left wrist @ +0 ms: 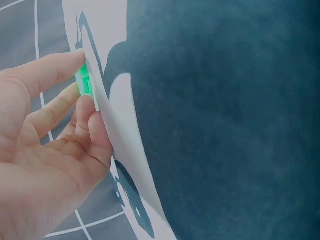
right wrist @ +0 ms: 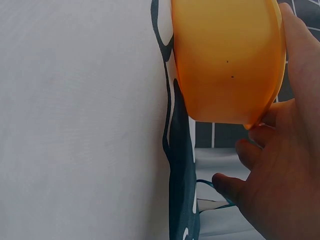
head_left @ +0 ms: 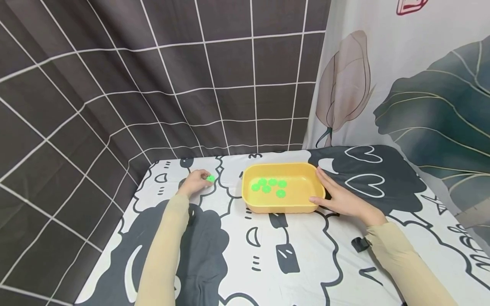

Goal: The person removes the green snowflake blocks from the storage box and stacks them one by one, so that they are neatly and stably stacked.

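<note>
My left hand (head_left: 194, 182) is at the left of the bed-like surface, pinching a small green notched disc (head_left: 211, 178) between thumb and fingertips. In the left wrist view the disc (left wrist: 86, 81) appears edge-on, partly covered by the fingers. To its right stands a yellow plastic tub (head_left: 294, 208), with several similar green discs (head_left: 272, 182) lying loose on the left part of its floor. My right hand (head_left: 340, 199) holds the tub's right end, thumb over the near corner and fingers along the rim. In the right wrist view, some fingers (right wrist: 248, 150) hang off the tub's wall (right wrist: 225, 95).
A white cloth with dark cartoon prints (head_left: 264, 255) covers the surface. Dark gridded curtain (head_left: 229, 85) hangs behind and at the left, and a floral curtain (head_left: 344, 85) at the right. A small black device (head_left: 360, 244) sits beside the right wrist.
</note>
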